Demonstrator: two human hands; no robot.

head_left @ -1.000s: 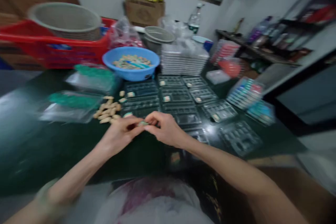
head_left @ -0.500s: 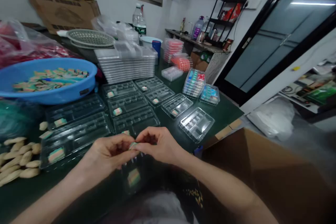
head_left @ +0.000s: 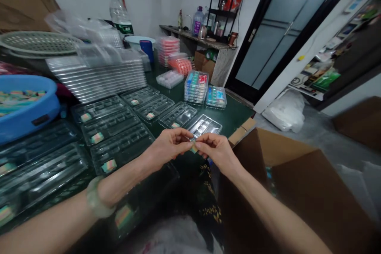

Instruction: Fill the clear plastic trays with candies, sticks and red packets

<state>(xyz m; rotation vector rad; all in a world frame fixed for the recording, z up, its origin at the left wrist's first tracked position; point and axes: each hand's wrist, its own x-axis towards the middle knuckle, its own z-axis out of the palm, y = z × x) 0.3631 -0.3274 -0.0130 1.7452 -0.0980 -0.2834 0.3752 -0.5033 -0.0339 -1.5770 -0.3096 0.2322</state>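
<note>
My left hand (head_left: 168, 145) and my right hand (head_left: 214, 150) meet above the near edge of the dark green table (head_left: 232, 115). Both pinch one small striped pastel block (head_left: 193, 147) between their fingertips. Clear plastic compartment trays (head_left: 117, 143) lie in rows to the left of my hands, several holding one striped block each. The nearest tray (head_left: 204, 126) sits just beyond my fingers. A pale bracelet (head_left: 94, 202) circles my left wrist.
A blue bowl (head_left: 28, 113) of striped blocks stands at far left. Behind the rows rises a stack of clear trays (head_left: 98, 73). Filled stacked packs (head_left: 195, 87) stand at the table's far end. An open cardboard box (head_left: 297, 190) is at my right, a glass door (head_left: 276, 27) beyond.
The view has swung to the right, so the bowl and trays slid left. My hands stayed together on the small block and now sit over the table's right corner near the box.
</note>
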